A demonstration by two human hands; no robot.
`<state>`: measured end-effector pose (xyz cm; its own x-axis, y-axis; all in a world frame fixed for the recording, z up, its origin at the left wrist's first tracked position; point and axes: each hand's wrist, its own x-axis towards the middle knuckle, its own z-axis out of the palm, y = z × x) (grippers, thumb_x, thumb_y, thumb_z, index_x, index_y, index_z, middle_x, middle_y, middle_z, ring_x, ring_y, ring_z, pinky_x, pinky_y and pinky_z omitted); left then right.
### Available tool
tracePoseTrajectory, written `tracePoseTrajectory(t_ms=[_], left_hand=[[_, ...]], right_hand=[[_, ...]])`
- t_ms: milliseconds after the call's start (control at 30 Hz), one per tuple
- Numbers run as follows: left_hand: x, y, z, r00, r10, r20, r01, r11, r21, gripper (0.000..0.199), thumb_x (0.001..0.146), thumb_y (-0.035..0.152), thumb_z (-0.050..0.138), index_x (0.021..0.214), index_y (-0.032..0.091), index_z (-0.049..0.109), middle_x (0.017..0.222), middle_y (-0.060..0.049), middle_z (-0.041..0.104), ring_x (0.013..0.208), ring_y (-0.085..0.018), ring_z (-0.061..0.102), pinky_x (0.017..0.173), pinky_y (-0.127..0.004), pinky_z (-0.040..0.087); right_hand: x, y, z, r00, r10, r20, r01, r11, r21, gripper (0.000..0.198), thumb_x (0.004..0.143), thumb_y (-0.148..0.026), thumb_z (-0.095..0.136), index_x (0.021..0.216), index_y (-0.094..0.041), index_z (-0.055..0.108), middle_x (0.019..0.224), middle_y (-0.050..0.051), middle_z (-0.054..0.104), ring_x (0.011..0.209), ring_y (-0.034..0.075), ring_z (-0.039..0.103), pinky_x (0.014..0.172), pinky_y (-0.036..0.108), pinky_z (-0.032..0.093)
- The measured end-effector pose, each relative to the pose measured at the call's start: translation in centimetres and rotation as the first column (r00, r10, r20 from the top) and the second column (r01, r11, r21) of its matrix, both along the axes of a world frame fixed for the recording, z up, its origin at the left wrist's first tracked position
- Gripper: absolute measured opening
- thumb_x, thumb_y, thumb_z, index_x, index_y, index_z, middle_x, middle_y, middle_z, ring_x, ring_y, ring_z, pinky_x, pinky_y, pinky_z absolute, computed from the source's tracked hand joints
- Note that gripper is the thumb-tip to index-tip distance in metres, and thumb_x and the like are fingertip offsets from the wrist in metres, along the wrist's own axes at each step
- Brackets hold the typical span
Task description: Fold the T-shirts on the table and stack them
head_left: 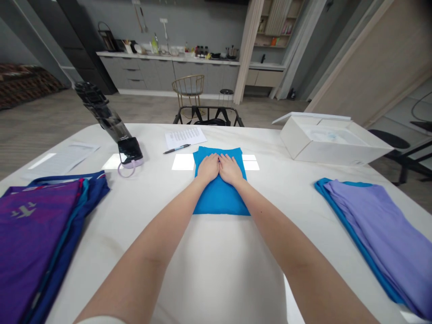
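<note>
Blue cloth (221, 198), long axis fore-aft; I see L hand (208, 167), R hand (230, 169) equally near, atop it; fingers flat, slightly spread.

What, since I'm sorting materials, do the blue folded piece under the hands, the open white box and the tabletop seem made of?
Blue folded piece: smooth matt fabric, possibly synthetic, judging by its soft folded layers. White box: probably matt cardboard, given its thin flap. Tabletop: glossy, perhaps stone or laminate; it reflects bright patches and shows faint veining.
</note>
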<state>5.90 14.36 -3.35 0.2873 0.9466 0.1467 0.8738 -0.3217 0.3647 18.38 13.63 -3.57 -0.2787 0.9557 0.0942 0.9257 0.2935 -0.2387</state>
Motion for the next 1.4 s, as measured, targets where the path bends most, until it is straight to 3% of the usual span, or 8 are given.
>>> tracePoseTrajectory(t_ms=[300, 433, 567, 667, 933, 1067, 1267, 1400], left_hand=[[-2.2, -2.1, -1.3, 0.994, 0.050, -0.094, -0.054, 0.997, -0.047, 0.067, 0.103, 0.060, 0.027, 0.160, 0.026, 0.038, 0.168, -0.006, 0.030, 0.158, -0.033, 0.019, 0.127, -0.056, 0.013], [-3.1, -3.9, -0.8, 0.985, -0.110, -0.134, 0.119, 0.991, 0.060, 0.060, 0.106, 0.048, 0.031, 0.158, 0.019, 0.040, 0.166, -0.011, 0.035, 0.155, -0.031, 0.026, 0.128, -0.051, 0.015], [-3.2, -5.4, -0.4, 0.964, -0.231, -0.133, 0.245, 0.965, 0.098, 0.049, 0.105, 0.024, 0.031, 0.148, 0.014, 0.053, 0.152, -0.015, 0.052, 0.142, -0.025, 0.046, 0.119, -0.040, 0.036], [-2.6, -6.3, -0.5, 0.973, -0.185, -0.136, 0.191, 0.981, 0.032, 0.051, 0.102, 0.018, 0.030, 0.147, 0.013, 0.053, 0.153, -0.015, 0.052, 0.143, -0.025, 0.046, 0.122, -0.042, 0.032], [-1.6, -9.6, -1.2, 0.993, -0.001, -0.120, 0.007, 0.999, 0.049, 0.057, 0.105, 0.036, 0.026, 0.156, 0.019, 0.044, 0.164, -0.009, 0.038, 0.154, -0.027, 0.031, 0.128, -0.050, 0.019], [-2.0, -10.4, -1.4, 0.992, -0.022, -0.121, 0.031, 0.997, 0.075, 0.057, 0.106, 0.039, 0.026, 0.155, 0.015, 0.045, 0.163, -0.012, 0.039, 0.153, -0.028, 0.032, 0.127, -0.050, 0.021], [-2.5, -11.8, -0.8, 0.980, -0.189, -0.065, 0.193, 0.979, 0.065, 0.052, 0.105, 0.028, 0.028, 0.148, 0.011, 0.052, 0.157, -0.013, 0.049, 0.148, -0.021, 0.042, 0.127, -0.040, 0.025], [-2.6, -13.3, -0.2, 0.989, -0.132, -0.073, 0.134, 0.991, 0.018, 0.053, 0.106, 0.034, 0.028, 0.154, 0.021, 0.046, 0.162, -0.007, 0.042, 0.152, -0.023, 0.035, 0.127, -0.046, 0.023]], right_hand=[[1.8, -1.9, -0.3, 0.995, -0.086, 0.045, 0.090, 0.993, -0.073, 0.064, 0.107, -0.046, 0.022, 0.165, -0.018, 0.025, 0.171, 0.008, 0.019, 0.158, 0.028, 0.014, 0.127, 0.055, 0.009], [2.8, -3.7, -0.2, 0.995, 0.084, 0.049, -0.082, 0.996, -0.041, 0.065, 0.108, -0.046, 0.025, 0.164, -0.014, 0.028, 0.170, 0.009, 0.022, 0.157, 0.025, 0.017, 0.128, 0.048, 0.010], [2.8, -5.7, 0.1, 0.997, 0.060, 0.044, -0.063, 0.997, 0.053, 0.059, 0.107, -0.044, 0.031, 0.157, -0.016, 0.043, 0.161, 0.013, 0.042, 0.146, 0.030, 0.036, 0.122, 0.046, 0.025], [2.1, -6.8, 0.1, 0.999, -0.041, 0.034, 0.038, 0.997, 0.070, 0.053, 0.107, -0.038, 0.032, 0.153, -0.019, 0.050, 0.153, 0.015, 0.050, 0.138, 0.032, 0.045, 0.116, 0.046, 0.033], [0.5, -9.3, -0.2, 0.990, -0.138, -0.005, 0.138, 0.989, 0.060, 0.056, 0.106, -0.036, 0.033, 0.155, -0.013, 0.044, 0.161, 0.014, 0.042, 0.149, 0.029, 0.035, 0.123, 0.047, 0.022], [0.4, -10.3, 0.0, 0.999, -0.050, 0.006, 0.049, 0.993, 0.107, 0.049, 0.106, -0.028, 0.029, 0.142, -0.014, 0.058, 0.149, 0.016, 0.055, 0.138, 0.027, 0.048, 0.117, 0.039, 0.034], [0.9, -11.8, -0.6, 1.000, -0.025, 0.004, 0.025, 0.999, 0.023, 0.056, 0.106, -0.037, 0.035, 0.157, -0.015, 0.042, 0.165, 0.011, 0.037, 0.153, 0.028, 0.029, 0.125, 0.049, 0.018], [1.0, -12.9, -0.5, 0.998, -0.057, 0.007, 0.056, 0.995, 0.083, 0.053, 0.105, -0.038, 0.037, 0.152, -0.017, 0.049, 0.161, 0.013, 0.043, 0.149, 0.029, 0.035, 0.123, 0.050, 0.022]])
